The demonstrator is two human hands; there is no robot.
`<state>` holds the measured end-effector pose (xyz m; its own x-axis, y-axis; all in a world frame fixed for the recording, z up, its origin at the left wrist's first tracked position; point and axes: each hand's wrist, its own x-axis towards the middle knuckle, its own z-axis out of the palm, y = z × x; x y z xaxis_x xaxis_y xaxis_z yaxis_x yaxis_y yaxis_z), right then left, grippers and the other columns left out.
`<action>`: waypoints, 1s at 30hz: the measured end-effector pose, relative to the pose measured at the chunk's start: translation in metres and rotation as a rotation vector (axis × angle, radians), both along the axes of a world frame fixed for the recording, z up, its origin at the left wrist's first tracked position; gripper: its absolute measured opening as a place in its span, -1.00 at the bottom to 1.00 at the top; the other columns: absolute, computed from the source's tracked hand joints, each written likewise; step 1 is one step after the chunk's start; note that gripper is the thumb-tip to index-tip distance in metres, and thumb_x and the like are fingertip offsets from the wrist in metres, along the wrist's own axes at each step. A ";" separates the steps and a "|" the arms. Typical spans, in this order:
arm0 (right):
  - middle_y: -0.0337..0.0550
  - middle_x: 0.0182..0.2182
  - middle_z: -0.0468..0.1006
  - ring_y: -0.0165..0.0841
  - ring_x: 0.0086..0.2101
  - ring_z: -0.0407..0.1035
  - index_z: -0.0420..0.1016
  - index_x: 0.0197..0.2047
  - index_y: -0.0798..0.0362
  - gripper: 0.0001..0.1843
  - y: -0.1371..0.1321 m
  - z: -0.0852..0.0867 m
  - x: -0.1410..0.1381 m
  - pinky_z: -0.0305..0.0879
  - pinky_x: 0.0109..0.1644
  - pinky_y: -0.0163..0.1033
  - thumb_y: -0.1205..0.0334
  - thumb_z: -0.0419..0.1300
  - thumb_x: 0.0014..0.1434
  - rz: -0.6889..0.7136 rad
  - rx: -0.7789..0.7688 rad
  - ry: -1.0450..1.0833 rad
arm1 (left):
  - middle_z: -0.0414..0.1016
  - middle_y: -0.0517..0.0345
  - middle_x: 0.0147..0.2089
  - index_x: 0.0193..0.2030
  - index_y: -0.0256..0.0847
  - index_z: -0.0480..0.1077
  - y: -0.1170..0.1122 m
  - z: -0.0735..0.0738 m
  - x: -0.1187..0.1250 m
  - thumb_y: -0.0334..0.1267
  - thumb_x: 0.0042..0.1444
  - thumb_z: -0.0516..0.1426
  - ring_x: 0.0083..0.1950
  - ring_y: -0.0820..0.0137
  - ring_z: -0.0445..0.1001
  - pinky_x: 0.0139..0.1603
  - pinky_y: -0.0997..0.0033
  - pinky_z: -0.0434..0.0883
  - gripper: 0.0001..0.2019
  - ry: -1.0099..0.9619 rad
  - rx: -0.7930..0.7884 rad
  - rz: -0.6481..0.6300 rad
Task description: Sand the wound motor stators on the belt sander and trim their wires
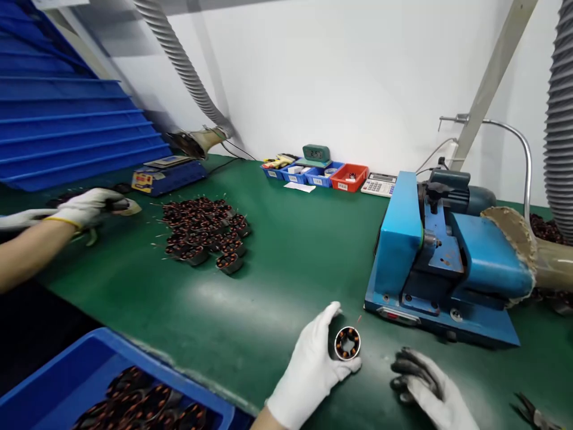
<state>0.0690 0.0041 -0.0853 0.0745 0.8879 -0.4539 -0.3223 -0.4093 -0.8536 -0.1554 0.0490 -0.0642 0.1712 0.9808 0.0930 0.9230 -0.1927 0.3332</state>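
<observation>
My left hand (pixel 313 361), in a white glove, has its thumb and fingers around a small ring-shaped motor stator (pixel 348 327). Copper windings line the inside of the ring, and one thin wire end sticks up from its top right. Just to the right, over the green bench, is my right hand (pixel 430 385), in a white glove with blackened fingertips. Its fingers are loosely curled and slightly apart, with nothing visible in them. Pliers (pixel 532 412) lie to the right of that hand.
A blue grinding-type machine (pixel 398 239) stands at right. Many wound stators (pixel 201 230) are heaped on the bench (pixel 286 269); more fill a blue bin (pixel 102 343) at lower left. A co-worker's gloved hands (pixel 85 206) are at far left. Small trays (pixel 349 185) and a calculator (pixel 379 184) line the wall.
</observation>
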 end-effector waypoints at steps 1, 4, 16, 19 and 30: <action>0.16 -0.21 0.65 -0.05 -0.29 0.55 0.59 -0.18 0.07 -0.35 0.001 -0.001 -0.009 0.45 -0.30 -0.09 -0.14 0.46 -0.31 0.007 -0.009 0.051 | 0.37 -0.40 0.16 0.21 -0.58 0.15 -0.009 -0.006 -0.001 0.04 -0.12 0.28 0.22 0.00 0.33 0.18 0.03 0.36 -0.12 0.003 0.032 0.026; 0.14 -0.15 0.63 -0.16 -0.30 0.54 0.55 -0.16 0.07 -0.34 0.002 -0.004 -0.031 0.44 -0.29 -0.15 -0.07 0.49 -0.34 -0.014 0.002 0.125 | 0.45 -0.35 0.11 0.02 -0.40 0.42 -0.018 -0.017 0.001 0.18 -0.22 0.26 0.22 -0.25 0.29 0.09 -0.26 0.35 -0.24 -0.016 0.148 0.074; 0.00 -0.26 0.66 -0.10 -0.21 0.54 0.61 -0.21 0.09 -0.67 0.002 0.002 -0.003 0.42 -0.08 -0.09 0.13 0.33 -0.08 0.059 0.110 -0.251 | 0.50 -0.32 0.03 0.06 -0.36 0.32 -0.024 -0.011 0.046 0.08 -0.37 0.37 0.05 -0.04 0.50 -0.04 0.04 0.54 -0.16 -0.087 0.245 -0.186; -0.01 -0.24 0.66 -0.10 -0.20 0.52 0.63 -0.23 0.07 -0.69 0.003 0.007 0.009 0.40 -0.07 -0.10 0.14 0.34 -0.08 0.067 0.110 -0.292 | 0.48 -0.57 -0.04 0.02 -0.56 0.31 -0.026 -0.021 0.040 0.27 -0.36 0.28 0.00 -0.28 0.48 -0.11 -0.23 0.50 -0.05 0.108 0.474 -0.122; -0.08 -0.37 0.63 -0.20 -0.30 0.50 0.56 -0.37 0.10 -0.81 0.015 0.028 0.004 0.38 -0.15 -0.18 0.15 0.24 0.05 0.086 0.212 -0.270 | 0.54 -0.01 -0.06 0.04 -0.12 0.22 -0.031 -0.011 0.090 -0.24 0.14 0.13 -0.08 0.28 0.57 -0.07 0.30 0.55 -0.68 -0.583 -0.009 -0.252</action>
<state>0.0727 0.0195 -0.0573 0.0873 0.9685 -0.2334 -0.0456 -0.2301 -0.9721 -0.0650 0.0178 -0.0751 0.3208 0.9182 0.2324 0.5160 -0.3752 0.7701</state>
